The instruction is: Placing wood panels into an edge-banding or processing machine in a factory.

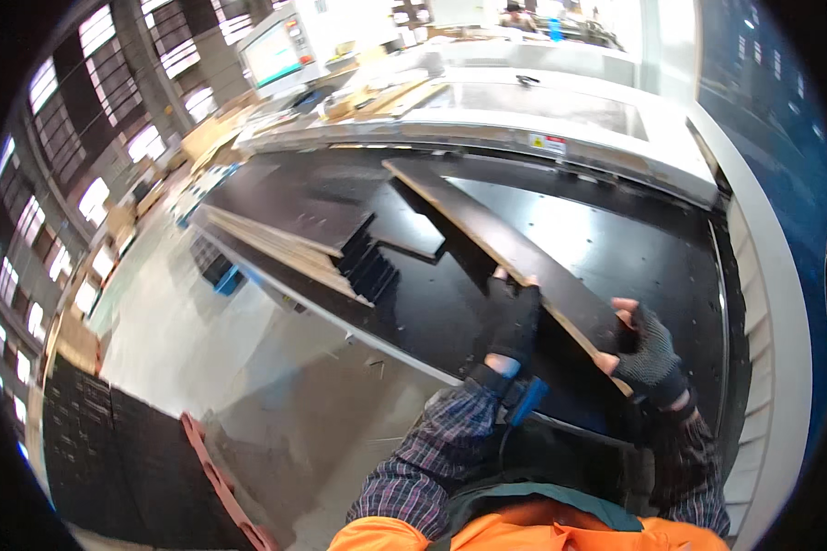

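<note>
A long, narrow board [516,241] with a dark face and a pale wood-coloured edge lies slantwise over the black machine table [413,308]. My left hand [516,317], in a dark fingerless glove, grips the board's left edge around its middle. At the near end, my right hand [648,354], in a grey fingerless glove, clasps the board with thumb on the near edge and fingers over the dark face. Left of the board stands a stack of dark panels [289,216] with light layered edges. A smaller dark panel [418,241] sticks out beside it.
Across the table's far side runs a white machine beam [542,96] with wood strips [390,96] on its left. A monitor [276,57] stands at the far left. A blue panel [772,138] closes the right side. Dark stacked sheets [110,459] stand at lower left.
</note>
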`<act>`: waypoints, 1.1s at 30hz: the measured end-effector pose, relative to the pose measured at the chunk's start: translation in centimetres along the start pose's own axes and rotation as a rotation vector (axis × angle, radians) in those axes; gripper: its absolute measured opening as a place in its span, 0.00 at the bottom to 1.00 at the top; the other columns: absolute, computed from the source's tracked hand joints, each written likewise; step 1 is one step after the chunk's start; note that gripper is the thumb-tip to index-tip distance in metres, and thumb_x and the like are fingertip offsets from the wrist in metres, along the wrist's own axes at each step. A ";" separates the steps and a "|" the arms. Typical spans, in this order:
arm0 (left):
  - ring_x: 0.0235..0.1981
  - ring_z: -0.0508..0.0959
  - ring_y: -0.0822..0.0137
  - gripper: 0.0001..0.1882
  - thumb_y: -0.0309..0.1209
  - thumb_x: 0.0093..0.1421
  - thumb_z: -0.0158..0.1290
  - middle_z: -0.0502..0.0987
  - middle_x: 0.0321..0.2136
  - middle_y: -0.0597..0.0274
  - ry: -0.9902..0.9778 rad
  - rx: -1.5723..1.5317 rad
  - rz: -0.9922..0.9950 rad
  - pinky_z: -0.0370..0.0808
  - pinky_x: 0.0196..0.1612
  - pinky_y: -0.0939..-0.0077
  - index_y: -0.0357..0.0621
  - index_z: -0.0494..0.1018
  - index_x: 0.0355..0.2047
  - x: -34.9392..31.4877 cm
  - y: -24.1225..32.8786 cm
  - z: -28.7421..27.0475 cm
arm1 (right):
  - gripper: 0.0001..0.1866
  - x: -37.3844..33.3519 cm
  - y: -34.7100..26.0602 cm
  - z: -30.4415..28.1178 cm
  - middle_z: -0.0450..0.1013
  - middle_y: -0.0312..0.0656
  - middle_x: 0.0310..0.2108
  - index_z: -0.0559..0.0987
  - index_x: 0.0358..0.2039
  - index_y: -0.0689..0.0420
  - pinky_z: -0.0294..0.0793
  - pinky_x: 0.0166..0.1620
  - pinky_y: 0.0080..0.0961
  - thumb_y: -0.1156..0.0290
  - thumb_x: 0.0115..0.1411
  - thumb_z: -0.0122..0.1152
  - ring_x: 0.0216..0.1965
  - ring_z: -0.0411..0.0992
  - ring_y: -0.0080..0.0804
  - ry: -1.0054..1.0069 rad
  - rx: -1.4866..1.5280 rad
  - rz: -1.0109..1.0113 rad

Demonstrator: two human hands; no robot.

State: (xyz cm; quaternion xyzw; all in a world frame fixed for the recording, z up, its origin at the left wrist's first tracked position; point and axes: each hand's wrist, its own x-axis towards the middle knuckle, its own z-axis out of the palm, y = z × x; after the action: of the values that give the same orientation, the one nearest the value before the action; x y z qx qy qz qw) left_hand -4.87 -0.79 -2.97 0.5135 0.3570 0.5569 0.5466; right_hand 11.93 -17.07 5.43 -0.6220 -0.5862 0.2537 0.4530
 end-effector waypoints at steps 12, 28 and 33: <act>0.49 0.76 0.64 0.34 0.32 0.70 0.50 0.71 0.50 0.47 0.065 0.034 0.275 0.76 0.50 0.71 0.31 0.48 0.69 -0.9 13.7 -5.2 | 0.45 4.1 -8.1 3.7 0.71 0.46 0.46 0.71 0.54 0.61 0.66 0.63 0.37 0.50 0.42 0.82 0.54 0.70 0.40 -0.025 0.259 -0.314; 0.46 0.76 0.68 0.30 0.24 0.66 0.53 0.73 0.50 0.54 0.725 0.170 0.097 0.74 0.50 0.73 0.43 0.57 0.67 -18.7 -0.5 -27.3 | 0.48 25.9 -18.5 28.5 0.75 0.60 0.47 0.74 0.53 0.60 0.72 0.56 0.43 0.35 0.41 0.74 0.54 0.71 0.57 -0.236 -0.467 -0.557; 0.44 0.77 0.67 0.29 0.25 0.66 0.54 0.75 0.47 0.55 0.762 0.096 -0.070 0.75 0.49 0.74 0.41 0.59 0.65 -20.5 -3.5 -31.6 | 0.52 29.9 -16.2 26.8 0.75 0.63 0.49 0.69 0.61 0.66 0.73 0.56 0.39 0.31 0.52 0.64 0.51 0.75 0.53 -0.358 -0.090 -0.373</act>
State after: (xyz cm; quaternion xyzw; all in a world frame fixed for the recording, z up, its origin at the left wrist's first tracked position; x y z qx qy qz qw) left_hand -36.95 -15.13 -16.94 0.2822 0.5775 0.6714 0.3689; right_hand -13.31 17.20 13.48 -0.4679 -0.7722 0.2458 0.3527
